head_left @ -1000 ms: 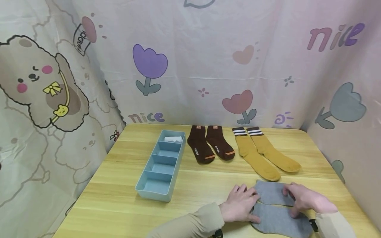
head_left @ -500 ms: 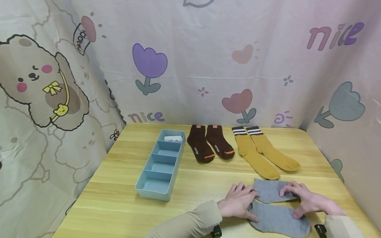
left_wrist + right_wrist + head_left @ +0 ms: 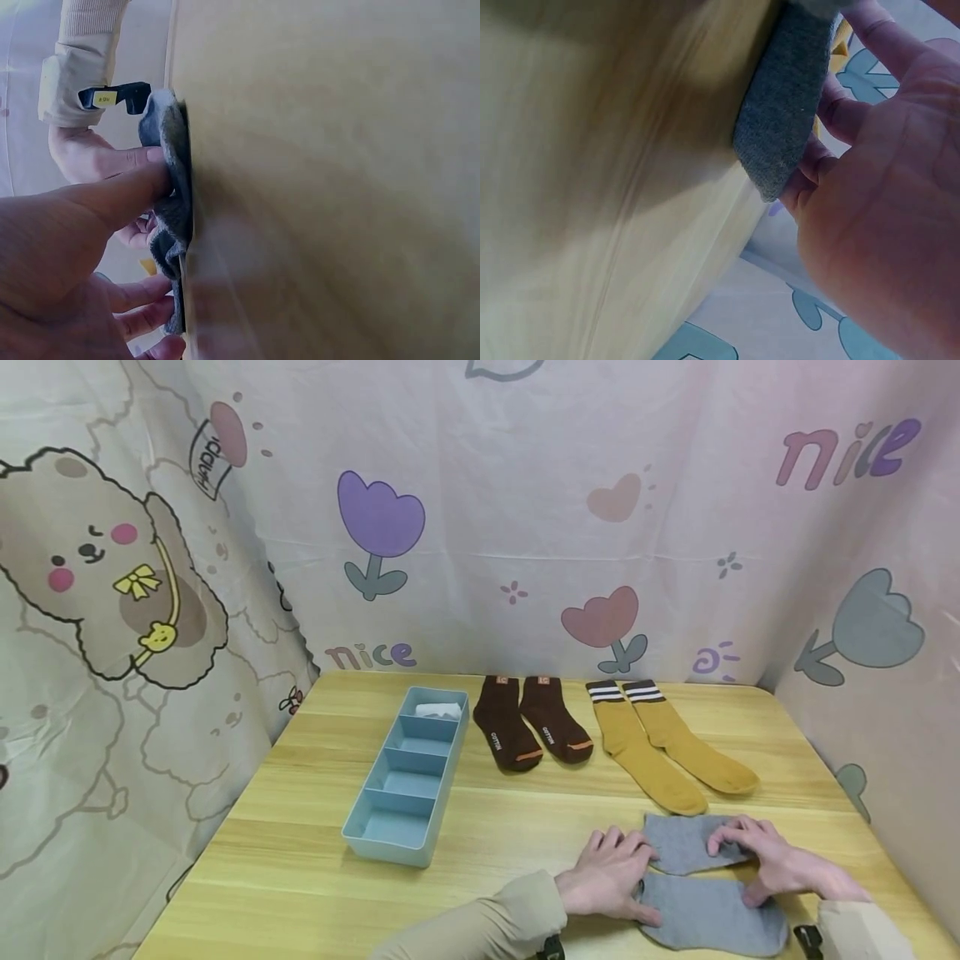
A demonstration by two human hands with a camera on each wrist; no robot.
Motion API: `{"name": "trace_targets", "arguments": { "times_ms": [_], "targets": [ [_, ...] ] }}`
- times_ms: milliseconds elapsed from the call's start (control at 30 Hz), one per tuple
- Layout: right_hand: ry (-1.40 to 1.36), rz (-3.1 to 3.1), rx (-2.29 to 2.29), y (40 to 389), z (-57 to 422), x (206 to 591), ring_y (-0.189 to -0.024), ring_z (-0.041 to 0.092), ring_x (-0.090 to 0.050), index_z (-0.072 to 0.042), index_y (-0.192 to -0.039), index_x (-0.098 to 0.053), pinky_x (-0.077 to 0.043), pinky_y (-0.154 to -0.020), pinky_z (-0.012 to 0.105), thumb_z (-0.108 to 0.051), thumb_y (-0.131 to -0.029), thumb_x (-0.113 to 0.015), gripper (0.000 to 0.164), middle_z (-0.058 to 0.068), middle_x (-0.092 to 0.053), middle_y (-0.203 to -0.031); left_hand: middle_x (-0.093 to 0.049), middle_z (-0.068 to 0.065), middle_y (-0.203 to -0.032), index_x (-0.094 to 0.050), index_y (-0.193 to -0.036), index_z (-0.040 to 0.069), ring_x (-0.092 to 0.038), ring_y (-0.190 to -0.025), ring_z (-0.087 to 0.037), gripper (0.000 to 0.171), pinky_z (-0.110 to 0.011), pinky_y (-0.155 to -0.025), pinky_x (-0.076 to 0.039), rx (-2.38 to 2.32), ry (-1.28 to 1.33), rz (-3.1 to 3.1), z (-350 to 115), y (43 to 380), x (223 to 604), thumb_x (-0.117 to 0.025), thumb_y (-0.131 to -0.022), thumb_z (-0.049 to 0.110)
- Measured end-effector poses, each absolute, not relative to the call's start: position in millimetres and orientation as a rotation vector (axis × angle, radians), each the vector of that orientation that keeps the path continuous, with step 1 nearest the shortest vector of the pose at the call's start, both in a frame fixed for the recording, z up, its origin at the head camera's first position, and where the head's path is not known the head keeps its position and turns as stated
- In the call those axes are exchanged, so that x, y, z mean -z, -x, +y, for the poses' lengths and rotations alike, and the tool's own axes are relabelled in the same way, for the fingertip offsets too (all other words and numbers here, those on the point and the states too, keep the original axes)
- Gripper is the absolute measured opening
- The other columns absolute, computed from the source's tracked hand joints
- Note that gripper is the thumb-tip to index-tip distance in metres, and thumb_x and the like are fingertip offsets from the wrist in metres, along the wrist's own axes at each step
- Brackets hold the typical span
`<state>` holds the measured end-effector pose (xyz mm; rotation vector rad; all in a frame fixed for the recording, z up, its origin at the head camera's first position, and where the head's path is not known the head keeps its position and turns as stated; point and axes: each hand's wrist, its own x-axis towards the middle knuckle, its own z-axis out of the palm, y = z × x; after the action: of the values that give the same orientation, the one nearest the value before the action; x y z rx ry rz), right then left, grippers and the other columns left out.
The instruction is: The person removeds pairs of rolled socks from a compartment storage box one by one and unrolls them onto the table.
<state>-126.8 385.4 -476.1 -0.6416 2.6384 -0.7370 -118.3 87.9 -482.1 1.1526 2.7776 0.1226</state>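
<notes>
Two grey socks lie side by side at the front right of the table in the head view, the far sock (image 3: 678, 843) just behind the near sock (image 3: 701, 914). My left hand (image 3: 609, 872) rests at their left ends, thumb on the near one and fingertips at the far one's edge. The right hand (image 3: 783, 864) touches both toward their right, fingers bent over the far sock and thumb on the near one. From the left wrist, the grey fabric (image 3: 174, 165) looks bunched beside the thumb. A grey sock (image 3: 780, 112) lies under the fingers in the right wrist view.
Behind the grey pair lie mustard socks (image 3: 645, 760) with striped cuffs. Dark brown socks (image 3: 506, 727) are to their left. A blue divided box (image 3: 438, 810) stands left of centre, with a white rolled item (image 3: 438, 711) in its rear compartment. Printed curtains surround the wooden table (image 3: 285, 860).
My right wrist has shifted slightly right and away from the socks, its fingers still on them. The near sock's right end is more exposed. The left hand stays nearly in place.
</notes>
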Motion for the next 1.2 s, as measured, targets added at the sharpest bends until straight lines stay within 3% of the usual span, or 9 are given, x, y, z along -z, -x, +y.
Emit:
{"name": "trace_targets", "arguments": {
  "times_ms": [167, 333, 567, 667, 800, 1033, 1200],
  "targets": [
    [0.732, 2.646, 0.765, 127, 390, 479, -0.105, 0.012, -0.034, -0.03, -0.106, -0.059, -0.033, -0.081, 0.029, -0.009, -0.056, -0.085, 0.061, -0.004, -0.049, -0.115, -0.044, 0.023, -0.137, -0.05, -0.135, 0.04, -0.037, -0.1, 0.0, 0.069, -0.019, -0.075, -0.026, -0.144, -1.156, 2.759, 89, 118, 482, -0.067, -0.078, 0.075],
    [0.978, 2.663, 0.869, 132, 390, 477, -0.107, -0.011, -0.029, -0.025, -0.111, -0.06, -0.032, -0.078, 0.018, -0.013, -0.061, -0.087, 0.058, -0.013, -0.053, -0.117, -0.04, 0.023, -0.146, -0.046, -0.143, 0.037, -0.039, -0.112, -0.001, 0.075, -0.018, -0.08, -0.028, -0.244, -1.158, 2.692, 81, 121, 474, -0.065, -0.08, 0.075],
    [1.268, 2.567, 1.061, 149, 369, 457, -0.116, -0.005, -0.045, -0.009, -0.118, -0.06, -0.04, -0.091, 0.015, -0.004, -0.065, -0.085, 0.059, -0.003, -0.06, -0.119, -0.043, 0.014, -0.148, -0.043, -0.149, 0.029, -0.042, -0.12, -0.006, 0.082, -0.021, -0.091, -0.035, -0.417, -1.093, 2.672, 51, 130, 450, -0.066, -0.082, 0.071],
    [1.24, 2.553, 1.069, 157, 355, 447, -0.118, -0.005, -0.048, -0.007, -0.125, -0.058, -0.044, -0.091, 0.02, -0.006, -0.071, -0.084, 0.059, -0.002, -0.06, -0.123, -0.042, 0.006, -0.153, -0.041, -0.151, 0.023, -0.042, -0.133, -0.013, 0.083, -0.032, -0.108, -0.039, -0.53, -1.027, 2.636, 30, 136, 438, -0.068, -0.085, 0.065],
    [1.247, 2.554, 1.08, 170, 333, 437, -0.119, -0.004, -0.051, -0.002, -0.129, -0.057, -0.049, -0.094, 0.024, -0.008, -0.077, -0.083, 0.059, 0.002, -0.06, -0.128, -0.04, -0.005, -0.158, -0.039, -0.152, 0.014, -0.036, -0.145, -0.023, 0.083, -0.046, -0.122, -0.031, -0.728, -0.933, 2.589, -8, 148, 423, -0.071, -0.087, 0.054],
    [1.287, 2.509, 1.248, 199, 290, 429, -0.113, -0.005, -0.056, -0.003, -0.123, -0.06, -0.051, -0.097, 0.021, 0.0, -0.081, -0.079, 0.046, -0.011, -0.062, -0.124, -0.05, -0.02, -0.144, -0.045, -0.145, 0.002, -0.047, -0.133, -0.036, 0.07, -0.057, -0.111, -0.042, -1.039, -0.735, 2.627, -100, 176, 396, -0.071, -0.091, 0.038],
    [1.162, 2.454, 1.347, 213, 259, 420, -0.112, -0.002, -0.059, -0.004, -0.123, -0.061, -0.052, -0.099, 0.023, -0.001, -0.086, -0.074, 0.039, 0.0, -0.065, -0.125, -0.054, -0.031, -0.137, -0.045, -0.14, -0.01, -0.052, -0.124, -0.046, 0.061, -0.058, -0.105, -0.045, -1.105, -0.516, 2.776, -171, 207, 388, -0.066, -0.096, 0.027]
  ]
}}
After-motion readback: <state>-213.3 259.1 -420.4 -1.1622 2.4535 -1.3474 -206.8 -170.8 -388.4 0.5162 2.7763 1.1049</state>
